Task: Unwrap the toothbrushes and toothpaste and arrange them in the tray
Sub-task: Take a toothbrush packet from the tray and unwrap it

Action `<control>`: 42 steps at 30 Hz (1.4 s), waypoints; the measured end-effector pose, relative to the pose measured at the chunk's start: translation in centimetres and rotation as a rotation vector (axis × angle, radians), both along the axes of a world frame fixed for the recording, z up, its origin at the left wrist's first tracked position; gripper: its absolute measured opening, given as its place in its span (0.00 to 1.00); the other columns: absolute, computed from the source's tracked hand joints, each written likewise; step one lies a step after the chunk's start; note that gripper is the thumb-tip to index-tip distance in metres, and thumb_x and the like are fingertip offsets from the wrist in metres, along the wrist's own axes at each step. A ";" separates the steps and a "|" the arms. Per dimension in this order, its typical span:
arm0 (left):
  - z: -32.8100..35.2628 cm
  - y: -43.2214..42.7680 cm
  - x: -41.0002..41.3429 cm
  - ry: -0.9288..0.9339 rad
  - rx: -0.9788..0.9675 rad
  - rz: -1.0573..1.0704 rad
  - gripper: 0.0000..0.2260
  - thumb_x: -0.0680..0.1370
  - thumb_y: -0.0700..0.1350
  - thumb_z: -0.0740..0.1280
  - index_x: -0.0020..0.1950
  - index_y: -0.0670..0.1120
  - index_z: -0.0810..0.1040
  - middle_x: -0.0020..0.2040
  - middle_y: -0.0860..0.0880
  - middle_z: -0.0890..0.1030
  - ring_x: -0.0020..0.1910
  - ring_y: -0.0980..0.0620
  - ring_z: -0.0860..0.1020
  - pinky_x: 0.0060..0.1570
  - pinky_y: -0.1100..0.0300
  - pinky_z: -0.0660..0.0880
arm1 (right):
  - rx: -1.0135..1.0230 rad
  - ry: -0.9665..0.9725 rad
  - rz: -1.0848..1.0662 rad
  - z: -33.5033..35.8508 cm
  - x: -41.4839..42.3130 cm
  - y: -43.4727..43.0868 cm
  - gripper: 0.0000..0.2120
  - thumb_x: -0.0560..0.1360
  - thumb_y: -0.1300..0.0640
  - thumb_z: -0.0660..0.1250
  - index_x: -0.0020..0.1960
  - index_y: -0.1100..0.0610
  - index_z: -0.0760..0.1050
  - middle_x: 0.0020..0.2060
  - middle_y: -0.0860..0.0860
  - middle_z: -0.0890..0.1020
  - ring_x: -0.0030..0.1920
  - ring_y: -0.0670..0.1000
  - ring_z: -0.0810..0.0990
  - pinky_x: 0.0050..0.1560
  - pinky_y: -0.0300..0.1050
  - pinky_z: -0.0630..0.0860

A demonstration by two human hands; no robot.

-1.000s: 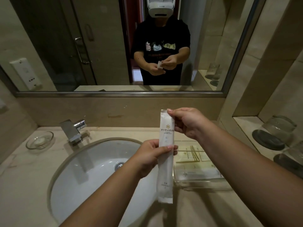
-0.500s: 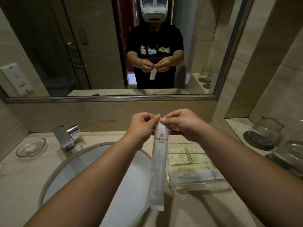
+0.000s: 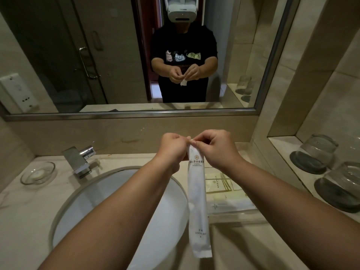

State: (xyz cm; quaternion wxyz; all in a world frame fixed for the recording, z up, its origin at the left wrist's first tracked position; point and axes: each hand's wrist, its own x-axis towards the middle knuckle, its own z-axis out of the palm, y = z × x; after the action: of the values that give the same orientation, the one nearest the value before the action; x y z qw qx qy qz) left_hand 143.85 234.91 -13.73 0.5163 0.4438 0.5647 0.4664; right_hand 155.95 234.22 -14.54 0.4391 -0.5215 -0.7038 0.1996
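**Q:** What are the hands doing?

**A:** They are meeting in the air above the right side of the sink (image 3: 116,201); the left hand (image 3: 173,148) and the right hand (image 3: 216,148) are touching at the fingertips; each is pinching the top edge of a long white packet (image 3: 197,191).

**Q:** How is the packet sitting?

**A:** It is hanging straight down from the fingers, touching nothing else; its crimped bottom end is reaching toward the near edge of the view; a small flower logo is showing near the top and the words "dental kit" near the bottom; I cannot tell whether the top is torn open.

**Q:** Where is the tray?

**A:** A clear tray (image 3: 237,214) is sitting on the marble counter (image 3: 19,221), just right of the sink and beyond the packet; flat pale sachets (image 3: 220,184) are lying in it.

**Q:** What else is there?

**A:** A square chrome tap (image 3: 78,158) is standing at the far left of the sink; a glass soap dish (image 3: 38,173) is lying left of it; two drinking glasses (image 3: 315,151) are standing on a shelf at the right; a wide mirror (image 3: 116,55) on the far wall is reflecting the person, who is wearing a white headset (image 3: 182,10) and holding both hands together on the packet.
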 end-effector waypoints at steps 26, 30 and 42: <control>-0.6 -0.4 -0.2 0.045 0.199 0.107 0.09 0.77 0.44 0.66 0.38 0.42 0.79 0.40 0.38 0.81 0.43 0.39 0.81 0.48 0.43 0.80 | -0.054 0.263 -0.060 -0.8 0.1 -0.3 0.06 0.69 0.60 0.72 0.35 0.53 0.78 0.31 0.47 0.79 0.32 0.41 0.76 0.36 0.39 0.77; -0.6 -0.7 -0.2 -0.047 0.285 0.065 0.08 0.76 0.43 0.66 0.38 0.45 0.80 0.36 0.45 0.82 0.37 0.50 0.81 0.40 0.53 0.81 | -0.044 0.381 -0.012 0.2 -0.1 -0.5 0.03 0.70 0.62 0.71 0.40 0.55 0.81 0.39 0.54 0.82 0.41 0.49 0.81 0.43 0.42 0.81; -0.8 -0.2 -1.2 -0.270 0.191 -0.121 0.03 0.73 0.35 0.68 0.42 0.41 0.81 0.32 0.49 0.84 0.32 0.53 0.82 0.30 0.61 0.78 | -0.310 0.567 0.050 1.2 0.0 -0.6 0.05 0.75 0.64 0.65 0.42 0.58 0.79 0.39 0.54 0.82 0.40 0.50 0.81 0.41 0.42 0.80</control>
State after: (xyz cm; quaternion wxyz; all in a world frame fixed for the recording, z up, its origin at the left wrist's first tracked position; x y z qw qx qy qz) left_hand 142.69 234.67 -14.50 0.5701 0.4575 0.4157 0.5411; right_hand 155.96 233.61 -13.37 0.5281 -0.4885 -0.5270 0.4525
